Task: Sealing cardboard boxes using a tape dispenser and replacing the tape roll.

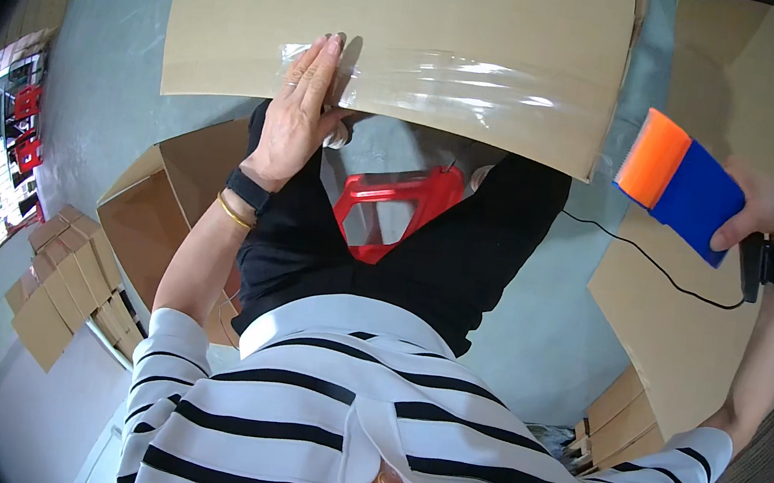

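A large cardboard sheet or box panel [388,7] spans the upper middle, with a strip of clear packing tape [466,86] along its near edge. My left hand [296,127] lies with its fingers stretched out on the left end of that strip; it grips nothing. Off to the right, beyond the panel's edge, my right hand [761,208] is closed around a blue tape dispenser [696,199] with an orange front and a toothed edge. The dispenser is tilted and held apart from the cardboard. My palm hides part of its handle.
Between my legs is a red plastic stool [402,200]. An opened cardboard box [145,220] stands at the left, and a large cardboard piece [653,296] at the right. Flattened boxes [63,287] are stacked further left. A black cable [645,251] runs to my right wrist.
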Demonstrator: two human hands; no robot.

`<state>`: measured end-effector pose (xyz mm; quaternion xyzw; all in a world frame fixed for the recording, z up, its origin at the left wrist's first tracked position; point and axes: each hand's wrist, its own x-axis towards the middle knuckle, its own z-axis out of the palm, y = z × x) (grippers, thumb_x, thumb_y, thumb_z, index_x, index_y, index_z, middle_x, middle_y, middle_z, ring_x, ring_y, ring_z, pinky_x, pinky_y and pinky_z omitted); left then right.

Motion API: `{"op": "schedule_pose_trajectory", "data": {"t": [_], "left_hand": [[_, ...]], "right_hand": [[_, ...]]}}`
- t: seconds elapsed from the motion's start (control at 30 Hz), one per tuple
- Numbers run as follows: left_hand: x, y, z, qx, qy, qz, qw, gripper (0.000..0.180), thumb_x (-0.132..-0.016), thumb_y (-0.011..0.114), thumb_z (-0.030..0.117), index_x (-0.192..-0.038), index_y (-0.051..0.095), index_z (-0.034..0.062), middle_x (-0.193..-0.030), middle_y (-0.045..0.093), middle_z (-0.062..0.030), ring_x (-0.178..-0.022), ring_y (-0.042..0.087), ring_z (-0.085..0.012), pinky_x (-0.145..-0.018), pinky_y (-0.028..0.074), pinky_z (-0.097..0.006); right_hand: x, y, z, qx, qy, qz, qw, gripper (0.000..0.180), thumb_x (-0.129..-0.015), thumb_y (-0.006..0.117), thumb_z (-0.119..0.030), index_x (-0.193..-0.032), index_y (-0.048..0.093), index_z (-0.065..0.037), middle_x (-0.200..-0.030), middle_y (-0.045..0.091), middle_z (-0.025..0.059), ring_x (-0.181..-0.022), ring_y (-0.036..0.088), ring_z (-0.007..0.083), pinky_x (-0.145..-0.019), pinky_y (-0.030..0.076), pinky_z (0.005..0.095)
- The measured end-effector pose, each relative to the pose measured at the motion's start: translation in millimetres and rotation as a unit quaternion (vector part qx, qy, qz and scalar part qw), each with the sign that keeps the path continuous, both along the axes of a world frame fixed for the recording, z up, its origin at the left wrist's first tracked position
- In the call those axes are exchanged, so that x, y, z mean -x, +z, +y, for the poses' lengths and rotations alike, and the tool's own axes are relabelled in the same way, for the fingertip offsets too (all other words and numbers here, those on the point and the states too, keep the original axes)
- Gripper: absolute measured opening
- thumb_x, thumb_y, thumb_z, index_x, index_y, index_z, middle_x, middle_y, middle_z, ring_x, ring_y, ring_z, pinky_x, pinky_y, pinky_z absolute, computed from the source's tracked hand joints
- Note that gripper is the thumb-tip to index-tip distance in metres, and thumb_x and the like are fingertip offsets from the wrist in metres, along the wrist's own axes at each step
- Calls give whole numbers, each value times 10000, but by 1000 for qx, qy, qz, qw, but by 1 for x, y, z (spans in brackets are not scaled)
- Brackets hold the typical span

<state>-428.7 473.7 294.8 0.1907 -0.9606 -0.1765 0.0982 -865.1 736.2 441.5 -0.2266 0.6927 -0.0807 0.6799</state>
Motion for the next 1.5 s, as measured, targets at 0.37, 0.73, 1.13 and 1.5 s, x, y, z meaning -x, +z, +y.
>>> {"op": "schedule_pose_trajectory", "data": {"t": [0.37,0.73,1.13,1.5], "left_hand": [[6,-7,-22,56,26,-29,998,1051,-661,805,188,-1503,201,11,-1547,277,-150,-1439,248,-308,-1176,208,-448],[2,-11,-21,113,13,-56,992,1079,-644,811,269,-1505,209,24,-1566,239,-144,-1451,223,-311,-1177,195,-457],[10,-10,-18,134,-19,-68,988,961,-674,786,284,-1502,309,183,-1570,223,-161,-1442,232,-355,-1157,217,-489],[24,-4,0,194,71,-224,952,927,-696,777,170,-1492,306,99,-1556,238,-189,-1442,220,-370,-1146,218,-535]], "right_hand": [[0,11,14,-28,34,-88,995,603,-512,886,-165,-1017,618,28,-879,664,59,-804,615,130,-744,492,263],[3,-28,9,-18,52,-61,997,533,-504,876,-143,-942,619,22,-809,629,31,-727,576,106,-670,471,253],[19,-67,19,-13,83,-132,988,347,-549,854,-146,-764,625,2,-678,604,-8,-613,537,75,-588,445,247],[28,-135,17,-32,86,-178,980,354,-526,883,-58,-783,645,-5,-728,652,7,-650,594,75,-643,496,238]]}}
